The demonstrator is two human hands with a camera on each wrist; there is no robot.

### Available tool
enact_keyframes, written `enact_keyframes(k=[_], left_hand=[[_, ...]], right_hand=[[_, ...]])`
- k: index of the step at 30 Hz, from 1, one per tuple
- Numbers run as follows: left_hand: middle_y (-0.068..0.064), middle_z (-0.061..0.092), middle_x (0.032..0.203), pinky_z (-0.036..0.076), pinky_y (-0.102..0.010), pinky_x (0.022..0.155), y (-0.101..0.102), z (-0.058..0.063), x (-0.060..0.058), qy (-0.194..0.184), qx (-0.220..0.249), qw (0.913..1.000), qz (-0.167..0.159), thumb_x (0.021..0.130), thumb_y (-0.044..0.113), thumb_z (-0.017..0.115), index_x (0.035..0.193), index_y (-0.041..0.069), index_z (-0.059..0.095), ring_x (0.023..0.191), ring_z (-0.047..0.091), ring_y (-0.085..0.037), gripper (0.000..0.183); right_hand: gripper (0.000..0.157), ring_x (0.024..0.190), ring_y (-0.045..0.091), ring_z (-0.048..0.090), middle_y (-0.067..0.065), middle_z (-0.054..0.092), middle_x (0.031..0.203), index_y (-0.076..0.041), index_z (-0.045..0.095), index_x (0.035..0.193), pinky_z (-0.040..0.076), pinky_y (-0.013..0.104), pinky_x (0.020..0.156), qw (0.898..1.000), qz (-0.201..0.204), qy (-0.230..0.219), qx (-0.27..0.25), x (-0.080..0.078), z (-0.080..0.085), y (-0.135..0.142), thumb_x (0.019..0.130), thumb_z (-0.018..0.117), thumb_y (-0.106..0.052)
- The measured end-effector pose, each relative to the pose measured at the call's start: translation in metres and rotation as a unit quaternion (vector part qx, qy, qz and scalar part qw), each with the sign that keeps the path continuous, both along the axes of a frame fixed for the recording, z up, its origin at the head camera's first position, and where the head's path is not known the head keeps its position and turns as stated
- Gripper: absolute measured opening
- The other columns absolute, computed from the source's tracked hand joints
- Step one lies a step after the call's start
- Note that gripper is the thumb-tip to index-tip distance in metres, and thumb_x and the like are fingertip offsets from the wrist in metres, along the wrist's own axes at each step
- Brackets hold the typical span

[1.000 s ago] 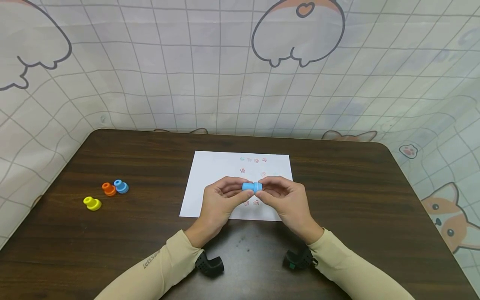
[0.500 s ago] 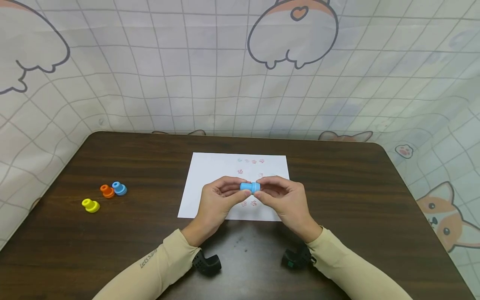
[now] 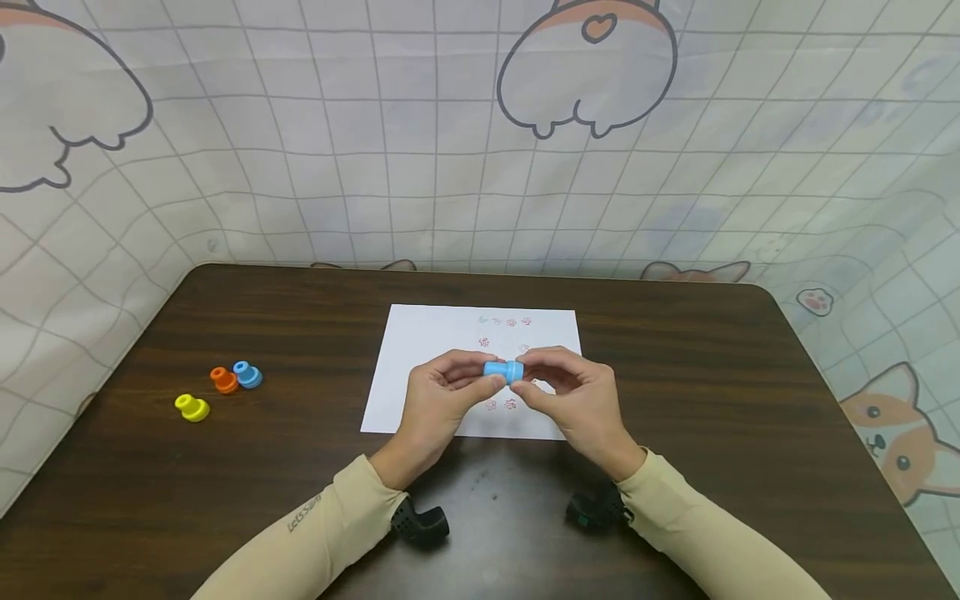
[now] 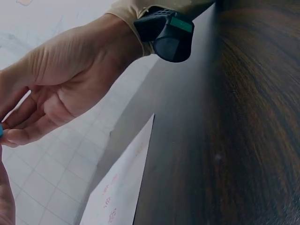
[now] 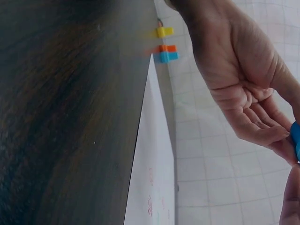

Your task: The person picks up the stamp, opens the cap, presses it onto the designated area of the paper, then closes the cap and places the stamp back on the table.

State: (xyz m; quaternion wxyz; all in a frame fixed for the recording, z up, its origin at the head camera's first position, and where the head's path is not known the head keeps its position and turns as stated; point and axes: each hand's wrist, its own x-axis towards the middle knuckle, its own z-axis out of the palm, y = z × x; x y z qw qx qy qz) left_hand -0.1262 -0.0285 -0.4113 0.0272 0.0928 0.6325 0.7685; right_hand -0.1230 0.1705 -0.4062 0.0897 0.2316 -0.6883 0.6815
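A light-blue stamp [image 3: 502, 371] lies sideways between both hands, above a white sheet of paper [image 3: 408, 350] that bears small red and green stamped marks. My left hand [image 3: 442, 400] pinches its narrow handle end between thumb and fingers. At the wide end, my right hand [image 3: 577, 400] pinches the rim with thumb and index finger. Whether the wide end is a separate cap cannot be made out. In the left wrist view only a sliver of the blue stamp [image 4: 1, 130] shows; the right wrist view catches part of the stamp [image 5: 296, 137] at its edge.
Toward the left of the dark wooden table [image 3: 300, 308] stand a yellow stamp [image 3: 192, 407], an orange stamp [image 3: 223, 380] and another blue stamp [image 3: 247, 374]; the last two are side by side. A patterned white curtain [image 3: 420, 167] hangs behind the table.
The head view has shifted slightly. Both hands keep nearly the same pose on the blue stamp, and the other stamps stay in place.
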Motion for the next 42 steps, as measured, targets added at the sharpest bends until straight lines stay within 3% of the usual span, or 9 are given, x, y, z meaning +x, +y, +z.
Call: enact_keyframes(k=[10, 29, 42], left_hand=[[0.008, 0.08, 0.098, 0.062, -0.025, 0.085, 0.0023, -0.0017, 0.0005, -0.01, 0.007, 0.9999, 0.003, 0.088, 0.007, 0.081, 0.115, -0.004, 0.071, 0.095, 0.076, -0.009, 0.032], [0.01, 0.08, 0.099, 0.063, -0.024, 0.086, 0.0012, -0.005, 0.005, 0.032, 0.016, 0.9994, 0.005, 0.087, 0.004, 0.081, 0.115, -0.008, 0.071, 0.097, 0.076, -0.008, 0.033], [0.009, 0.08, 0.095, 0.063, -0.024, 0.083, 0.0045, -0.0058, 0.0057, 0.028, 0.036, 0.9987, 0.024, 0.085, 0.003, 0.083, 0.112, -0.009, 0.071, 0.091, 0.076, -0.008, 0.032]], right_hand=[[0.032, 0.099, 0.01, 0.072, -0.01, 0.075, 0.107, 0.009, 0.07, 0.113, 0.061, 0.027, 0.095, 1.0, 0.003, 0.029, 0.004, -0.0025, -0.003, 0.0014, 0.082, 0.079, 0.011], [0.027, 0.092, 0.008, 0.074, -0.009, 0.075, 0.104, 0.009, 0.072, 0.112, 0.063, 0.023, 0.087, 1.0, 0.002, 0.003, -0.001, -0.002, -0.0092, -0.0012, 0.086, 0.078, 0.007], [0.032, 0.099, 0.009, 0.073, -0.007, 0.074, 0.109, 0.01, 0.07, 0.113, 0.061, 0.026, 0.094, 1.0, 0.002, 0.024, -0.003, -0.0001, -0.0064, -0.002, 0.083, 0.079, 0.011]])
